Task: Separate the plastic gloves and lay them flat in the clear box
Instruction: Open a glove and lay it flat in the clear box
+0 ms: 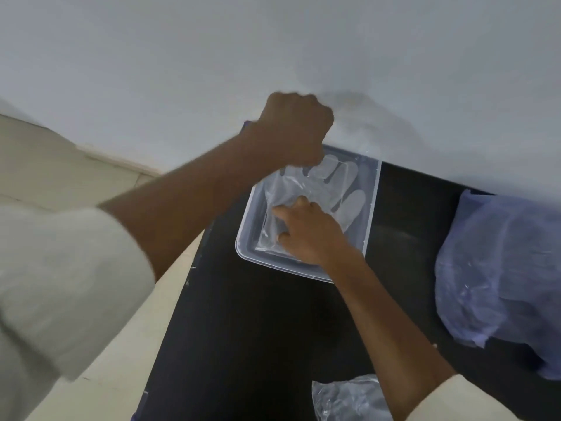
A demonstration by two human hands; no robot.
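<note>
- While the right hand (pixel 306 233) lies palm-down inside the clear box (pixel 372 205), its fingers are spread and pressing on a plastic glove (pixel 337 189) that lies flat on the box floor.
- That glove's fingers point to the far right corner of the box, and its thumb lies just right of the pressing hand.
- Above the far left corner of the box, the left hand (pixel 293 130) is raised and curled into a fist; it looks closed on the glove's edge, though blur hides the contact.
- Resting on a black tabletop (pixel 252 329), the box stands close to the pale wall (pixel 273 41).
- Well right of the box sits a crumpled bluish plastic bag (pixel 498 275).
- At the near edge, beside the right forearm, lies a bunch of clear plastic gloves (pixel 349 396).
- Both forearms are bare below pale sleeves (pixel 66 287).
</note>
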